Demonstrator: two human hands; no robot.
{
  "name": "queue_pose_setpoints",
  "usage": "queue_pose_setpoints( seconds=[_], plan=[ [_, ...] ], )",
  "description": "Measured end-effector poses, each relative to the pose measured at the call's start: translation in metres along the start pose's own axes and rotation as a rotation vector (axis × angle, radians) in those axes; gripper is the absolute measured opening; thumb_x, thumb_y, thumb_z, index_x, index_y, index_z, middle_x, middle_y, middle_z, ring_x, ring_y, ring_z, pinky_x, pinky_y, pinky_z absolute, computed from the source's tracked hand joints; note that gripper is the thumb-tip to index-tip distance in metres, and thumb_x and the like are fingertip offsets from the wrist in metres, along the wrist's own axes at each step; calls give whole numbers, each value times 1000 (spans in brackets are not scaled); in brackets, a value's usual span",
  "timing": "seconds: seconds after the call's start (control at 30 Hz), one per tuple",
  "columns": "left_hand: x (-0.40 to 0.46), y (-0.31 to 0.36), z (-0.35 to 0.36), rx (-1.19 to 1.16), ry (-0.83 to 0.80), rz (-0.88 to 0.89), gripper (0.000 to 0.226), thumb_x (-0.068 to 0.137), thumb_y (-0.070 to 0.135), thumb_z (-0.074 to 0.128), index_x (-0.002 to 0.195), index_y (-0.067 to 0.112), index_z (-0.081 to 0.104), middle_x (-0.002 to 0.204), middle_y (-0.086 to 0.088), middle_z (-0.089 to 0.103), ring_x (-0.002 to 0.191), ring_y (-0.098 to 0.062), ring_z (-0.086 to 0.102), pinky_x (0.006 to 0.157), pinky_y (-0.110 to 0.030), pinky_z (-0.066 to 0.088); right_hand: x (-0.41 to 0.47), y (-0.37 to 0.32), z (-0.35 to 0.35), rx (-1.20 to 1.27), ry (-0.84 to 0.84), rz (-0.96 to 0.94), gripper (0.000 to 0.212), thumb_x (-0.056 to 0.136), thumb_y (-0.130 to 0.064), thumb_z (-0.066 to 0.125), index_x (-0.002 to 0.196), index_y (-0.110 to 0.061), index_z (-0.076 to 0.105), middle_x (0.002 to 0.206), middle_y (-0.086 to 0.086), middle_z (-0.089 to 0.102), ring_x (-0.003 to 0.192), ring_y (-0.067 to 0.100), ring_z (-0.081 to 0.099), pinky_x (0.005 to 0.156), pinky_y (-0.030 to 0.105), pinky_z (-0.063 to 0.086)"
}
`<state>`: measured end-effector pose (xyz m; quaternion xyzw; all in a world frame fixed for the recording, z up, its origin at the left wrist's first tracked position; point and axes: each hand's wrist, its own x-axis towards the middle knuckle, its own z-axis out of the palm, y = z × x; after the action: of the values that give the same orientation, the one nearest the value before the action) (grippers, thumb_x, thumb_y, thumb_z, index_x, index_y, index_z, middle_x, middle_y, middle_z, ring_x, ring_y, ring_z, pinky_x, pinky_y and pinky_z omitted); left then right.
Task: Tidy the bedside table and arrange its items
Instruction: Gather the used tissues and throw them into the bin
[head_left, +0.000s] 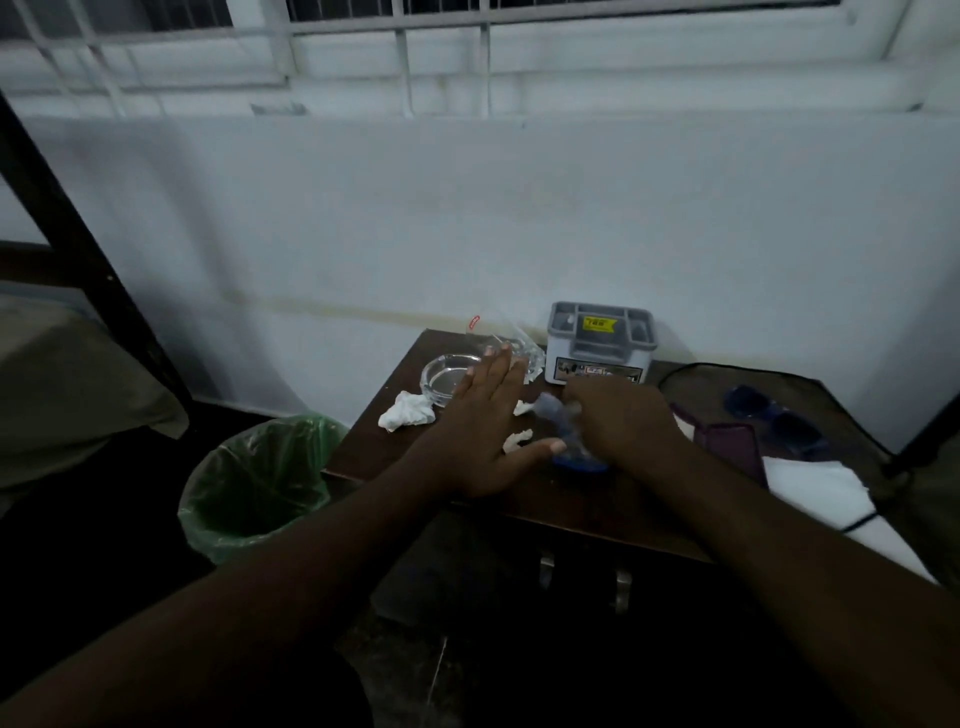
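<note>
Lay crushed on the dark wooden desk (519, 499), long axis running near to far: a clear plastic bottle with blue cap (563, 441), just right of the flat, spread left hand (488, 426), gripped under the closed right hand (623, 421).

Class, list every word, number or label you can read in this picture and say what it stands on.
Yellow sticker on top of the grey organiser box: dark print, too blurred to read.
Label strip on the box's front: too blurred to read.
Red tab on the clear plastic wrapper: too small to read.
Nothing else bears text.
</note>
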<state>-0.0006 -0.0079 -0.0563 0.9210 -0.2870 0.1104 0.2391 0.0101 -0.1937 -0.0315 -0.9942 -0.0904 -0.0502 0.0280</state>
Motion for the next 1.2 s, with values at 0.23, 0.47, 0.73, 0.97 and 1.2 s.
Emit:
queue_pose_setpoints(
  seconds=[0.23,0.47,0.73,0.97,1.2],
  plan=[
    [5,12,-37,-584,85,-74,112,56,43,91,149,33,30,159,8,28,144,-10,32,113,-45,39,0,-46,-51,775,174,121,18,85,-10,58,67,-11,62,71,6,65,68,20,62,60,33,45],
    [2,-13,-46,-566,272,5,81,66,16,89,133,15,45,118,24,50,106,23,49,82,2,38,6,-81,-67,1383,-109,272,25,84,-15,49,95,-3,68,91,14,64,83,27,61,56,33,46],
    [5,-60,-46,-457,298,-95,72,60,49,84,122,45,47,119,12,58,106,3,57,85,-10,43,-1,-54,18,231,108,-122,29,86,-41,50,99,-20,67,105,1,66,98,21,61,83,36,52],
    [-1,-77,-47,-439,322,-83,74,62,32,90,108,64,43,111,42,54,98,18,56,73,3,40,-8,-58,71,156,49,-155,34,95,-24,40,122,-30,59,132,-8,55,124,16,47,102,28,36],
    [-5,-95,-64,-462,417,-184,72,60,42,89,117,41,46,106,31,56,98,22,52,73,4,40,29,-43,53,296,179,-30,29,96,-12,48,122,-13,60,131,4,56,123,20,50,105,25,30]
  ],
)
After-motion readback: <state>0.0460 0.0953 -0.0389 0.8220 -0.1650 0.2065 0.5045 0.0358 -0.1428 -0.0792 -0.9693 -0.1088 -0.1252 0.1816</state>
